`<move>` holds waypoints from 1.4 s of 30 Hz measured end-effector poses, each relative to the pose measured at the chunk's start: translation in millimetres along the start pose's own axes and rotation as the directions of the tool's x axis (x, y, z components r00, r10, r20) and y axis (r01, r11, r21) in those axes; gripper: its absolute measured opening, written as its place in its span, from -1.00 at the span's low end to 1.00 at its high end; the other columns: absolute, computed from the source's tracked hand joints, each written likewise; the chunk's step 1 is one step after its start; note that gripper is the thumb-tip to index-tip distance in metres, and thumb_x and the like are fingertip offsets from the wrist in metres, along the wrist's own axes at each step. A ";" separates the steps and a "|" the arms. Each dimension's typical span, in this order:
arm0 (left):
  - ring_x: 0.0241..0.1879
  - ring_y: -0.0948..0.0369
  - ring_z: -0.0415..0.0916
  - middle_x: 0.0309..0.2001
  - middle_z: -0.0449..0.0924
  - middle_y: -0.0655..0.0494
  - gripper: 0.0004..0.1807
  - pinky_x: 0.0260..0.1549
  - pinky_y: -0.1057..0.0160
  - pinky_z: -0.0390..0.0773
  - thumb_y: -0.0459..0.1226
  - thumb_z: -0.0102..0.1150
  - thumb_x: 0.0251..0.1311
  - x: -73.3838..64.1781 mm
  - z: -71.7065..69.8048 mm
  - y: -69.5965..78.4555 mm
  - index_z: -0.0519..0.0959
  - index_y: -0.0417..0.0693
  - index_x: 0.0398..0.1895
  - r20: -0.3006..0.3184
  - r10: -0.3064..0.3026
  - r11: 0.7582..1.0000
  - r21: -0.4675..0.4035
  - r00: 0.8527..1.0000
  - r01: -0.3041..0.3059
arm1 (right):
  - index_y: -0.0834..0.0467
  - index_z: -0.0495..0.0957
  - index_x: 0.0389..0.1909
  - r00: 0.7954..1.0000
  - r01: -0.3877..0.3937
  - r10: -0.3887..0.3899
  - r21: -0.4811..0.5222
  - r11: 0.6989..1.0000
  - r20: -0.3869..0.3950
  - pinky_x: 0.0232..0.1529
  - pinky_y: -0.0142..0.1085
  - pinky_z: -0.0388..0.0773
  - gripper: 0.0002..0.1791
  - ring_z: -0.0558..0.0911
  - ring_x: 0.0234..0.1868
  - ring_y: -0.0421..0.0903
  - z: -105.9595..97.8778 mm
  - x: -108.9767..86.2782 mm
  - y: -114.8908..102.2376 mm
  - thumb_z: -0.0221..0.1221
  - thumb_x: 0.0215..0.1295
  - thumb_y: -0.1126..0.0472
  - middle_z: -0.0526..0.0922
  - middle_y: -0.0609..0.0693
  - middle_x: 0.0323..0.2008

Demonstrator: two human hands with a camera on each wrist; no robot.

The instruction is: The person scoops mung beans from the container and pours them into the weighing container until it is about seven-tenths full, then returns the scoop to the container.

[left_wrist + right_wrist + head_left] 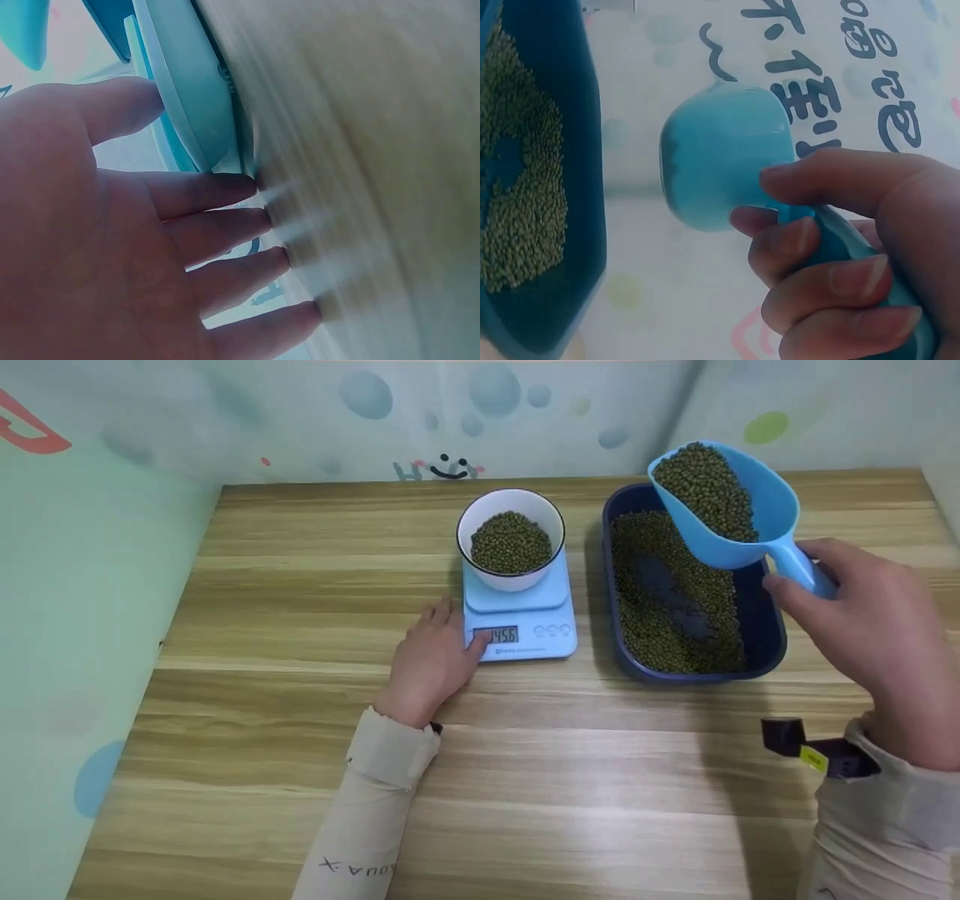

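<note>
My right hand (874, 607) grips the handle of a light blue scoop (780, 502), its fingers curled round it in the right wrist view. Small green beans (705, 491), like mung beans, heap in the scoop, which hangs over the back of a dark blue tub (776, 649). More beans lie in the tub, with its floor showing through in the middle. On a light blue kitchen scale (555, 641) stands a white bowl (474, 521) with beans in it. My left hand (435, 664) rests beside the scale, thumb on its front left corner by the display, straight fingertips on the table.
The wooden table (300, 697) runs back to a printed wall covering (285, 420) with bubbles and a smiley. The tub stands right of the scale, a narrow gap between them. A dark wrist device (840, 757) sits at my right cuff.
</note>
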State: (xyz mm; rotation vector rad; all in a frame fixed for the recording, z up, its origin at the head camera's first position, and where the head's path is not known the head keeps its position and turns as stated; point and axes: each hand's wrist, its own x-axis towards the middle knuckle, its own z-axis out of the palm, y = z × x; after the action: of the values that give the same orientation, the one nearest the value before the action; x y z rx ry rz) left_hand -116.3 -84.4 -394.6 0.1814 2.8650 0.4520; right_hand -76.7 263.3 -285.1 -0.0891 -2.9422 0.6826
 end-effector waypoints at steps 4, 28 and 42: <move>0.30 -0.04 -0.07 0.33 0.01 -0.17 -0.27 0.18 0.00 0.08 0.12 -0.25 0.25 -0.6 -0.1 -0.2 0.11 -0.20 0.31 0.005 -0.005 1.000 0.005 1.000 0.005 | 0.24 0.48 -0.11 0.999 0.036 -0.036 0.018 0.999 0.012 -0.63 -0.27 0.20 -0.55 0.33 -0.57 0.01 4.7 2.3 -10.2 0.02 0.20 -0.05 0.45 0.14 -0.50; 0.29 -0.03 -0.02 0.32 0.03 -0.14 -0.36 0.16 -0.02 0.13 0.00 -0.28 0.30 -2.2 3.7 1.7 0.11 -0.26 0.30 -0.013 0.010 1.000 0.016 1.000 -0.010 | 0.10 0.48 0.01 0.988 0.104 -0.123 0.184 0.977 0.095 -0.50 -0.33 0.34 -0.63 0.42 -0.43 -0.05 20.3 17.4 -60.7 0.05 0.16 0.13 0.50 0.07 -0.35; 0.31 -0.02 -0.08 0.34 -0.01 -0.13 -0.33 0.19 0.00 0.07 0.04 -0.31 0.30 -1.3 -1.2 0.1 0.07 -0.24 0.32 -0.001 -0.010 1.000 0.023 1.000 0.010 | 0.07 0.50 -0.05 0.976 0.171 -0.188 0.145 0.975 0.112 -0.54 -0.26 0.29 -0.68 0.41 -0.52 -0.04 28.7 22.0 -75.9 0.05 0.18 0.09 0.49 0.03 -0.37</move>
State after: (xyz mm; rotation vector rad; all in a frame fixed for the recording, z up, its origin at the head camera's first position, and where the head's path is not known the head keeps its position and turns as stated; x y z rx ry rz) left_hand -115.3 -84.9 -393.2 0.1706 2.8719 0.4180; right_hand -104.5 184.7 -274.8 0.2382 -2.9609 0.8854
